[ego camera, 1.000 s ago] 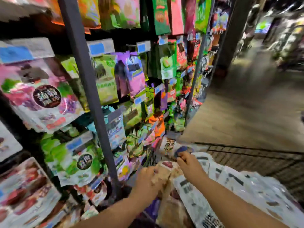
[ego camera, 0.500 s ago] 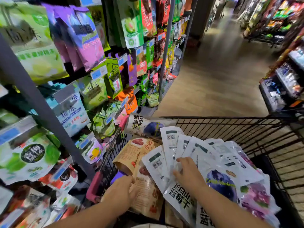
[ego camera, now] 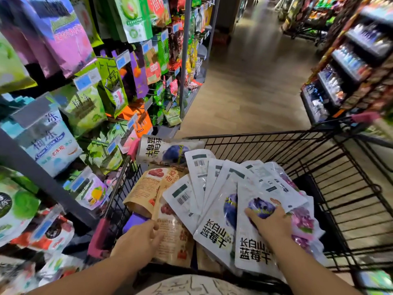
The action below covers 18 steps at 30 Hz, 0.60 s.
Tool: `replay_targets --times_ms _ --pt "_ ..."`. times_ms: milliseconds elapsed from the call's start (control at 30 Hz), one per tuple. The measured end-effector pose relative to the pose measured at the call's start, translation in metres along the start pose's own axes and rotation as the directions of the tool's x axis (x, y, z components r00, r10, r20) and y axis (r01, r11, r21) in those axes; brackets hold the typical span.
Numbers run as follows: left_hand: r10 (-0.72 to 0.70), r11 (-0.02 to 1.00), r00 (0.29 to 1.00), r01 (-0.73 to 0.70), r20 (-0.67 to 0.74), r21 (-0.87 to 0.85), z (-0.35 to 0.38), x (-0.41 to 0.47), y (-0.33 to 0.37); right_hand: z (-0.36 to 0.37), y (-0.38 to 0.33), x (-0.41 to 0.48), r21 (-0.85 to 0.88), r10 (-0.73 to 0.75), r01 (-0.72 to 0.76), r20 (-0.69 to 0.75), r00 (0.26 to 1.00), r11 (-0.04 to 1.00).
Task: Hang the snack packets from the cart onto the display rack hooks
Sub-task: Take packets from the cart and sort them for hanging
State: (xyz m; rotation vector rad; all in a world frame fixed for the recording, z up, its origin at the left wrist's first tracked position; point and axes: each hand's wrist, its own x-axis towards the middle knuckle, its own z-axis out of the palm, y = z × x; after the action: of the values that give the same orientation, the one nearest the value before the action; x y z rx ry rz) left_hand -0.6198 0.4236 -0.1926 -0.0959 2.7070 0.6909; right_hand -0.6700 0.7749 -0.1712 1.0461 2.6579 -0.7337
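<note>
A black wire cart (ego camera: 297, 145) holds a fan of white blueberry snack packets (ego camera: 214, 233), some face down with barcodes up. Brown date packets (ego camera: 172, 241) lie at their left and purple-flowered packets (ego camera: 302, 222) at their right. My right hand (ego camera: 270, 224) lies with spread fingers on the rightmost white blueberry packet (ego camera: 253, 252). My left hand (ego camera: 140, 243) curls its fingers over the left edge of a brown packet. The display rack (ego camera: 42, 179) stands to the left, its hooks full of hanging packets.
One blueberry packet (ego camera: 168, 151) leans on the cart's far left corner. The right half of the cart basket (ego camera: 350, 199) shows bare wire. Shelves of goods (ego camera: 350, 67) line the right side of a wooden-floored aisle (ego camera: 255, 86).
The view swung from the rack down and right onto the cart. My right hand slid right across the fanned white packets onto the rightmost one. My left hand stayed at the brown packet.
</note>
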Motion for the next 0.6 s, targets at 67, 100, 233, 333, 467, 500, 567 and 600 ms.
replay_targets --times_ms 67,100,233,333,467,500,567,600 --pt "-0.001 1.000 1.000 0.002 0.008 -0.013 0.000 0.002 0.000 -0.003 0.005 0.003 0.119 0.118 -0.125 0.067 0.991 0.985" --pt "-0.005 1.000 1.000 0.005 0.013 -0.016 0.000 0.003 0.000 -0.003 0.007 0.006 0.172 0.151 -0.167 0.102 0.983 0.971" --pt "-0.007 1.000 0.999 0.007 0.044 -0.004 0.000 0.005 0.001 -0.007 0.010 0.009 0.304 0.193 -0.216 0.105 0.976 0.928" --pt "-0.011 1.000 0.998 0.011 0.068 0.002 -0.001 0.007 0.002 -0.011 0.009 0.006 0.344 0.211 -0.233 0.103 0.972 0.909" --pt "-0.012 1.000 0.997 0.012 0.078 0.002 -0.003 0.005 0.005 -0.017 0.008 0.006 0.417 0.215 -0.227 0.077 0.974 0.880" --pt "-0.013 1.000 0.997 0.013 0.082 -0.001 -0.004 0.004 0.006 -0.018 0.008 0.006 0.429 0.223 -0.236 0.080 0.971 0.872" --pt "-0.018 1.000 0.995 0.019 0.096 -0.003 -0.006 0.002 0.009 -0.019 0.006 0.005 0.480 0.228 -0.247 0.098 0.969 0.842" --pt "-0.017 1.000 0.995 0.017 0.103 -0.002 -0.007 0.001 0.010 -0.019 0.005 0.004 0.509 0.213 -0.246 0.123 0.969 0.825"
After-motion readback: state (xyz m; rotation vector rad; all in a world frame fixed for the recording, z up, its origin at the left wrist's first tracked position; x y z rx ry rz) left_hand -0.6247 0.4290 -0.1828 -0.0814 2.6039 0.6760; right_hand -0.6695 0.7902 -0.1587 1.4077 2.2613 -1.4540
